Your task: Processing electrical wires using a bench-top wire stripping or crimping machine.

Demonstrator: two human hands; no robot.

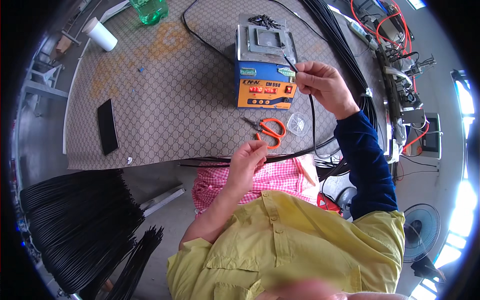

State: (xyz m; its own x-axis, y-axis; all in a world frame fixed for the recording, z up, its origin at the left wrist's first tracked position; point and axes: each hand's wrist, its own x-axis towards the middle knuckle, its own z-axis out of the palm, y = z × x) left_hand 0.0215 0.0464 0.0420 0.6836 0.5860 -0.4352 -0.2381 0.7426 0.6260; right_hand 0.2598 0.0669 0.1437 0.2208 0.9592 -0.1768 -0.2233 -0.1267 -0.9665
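My right hand (pixel 325 86) pinches a black cable (pixel 313 112) near its end. The cable's tip points at the square metal bath on top of a blue and orange solder pot (pixel 264 95), and its tail hangs down in a curve to the table's front edge. By that edge, my left hand (pixel 247 166) is closed with thumb and fingers curled together. Several black cables (pixel 285 157) pass beside it; whether its fingers hold one is hidden. Just beyond this hand lie orange-handled scissors-like snips (pixel 270 131), with a small clear round dish (pixel 298 124) to their right.
Dark scraps (pixel 264 21) sit behind the bath. A long cable bundle (pixel 345 55) runs down the table's right side. A black phone (pixel 107 127), white cup (pixel 101 35) and green bottle (pixel 150 11) are on the left. Black cable bundles (pixel 75 225) hang at lower left; a fan (pixel 420 232) stands right.
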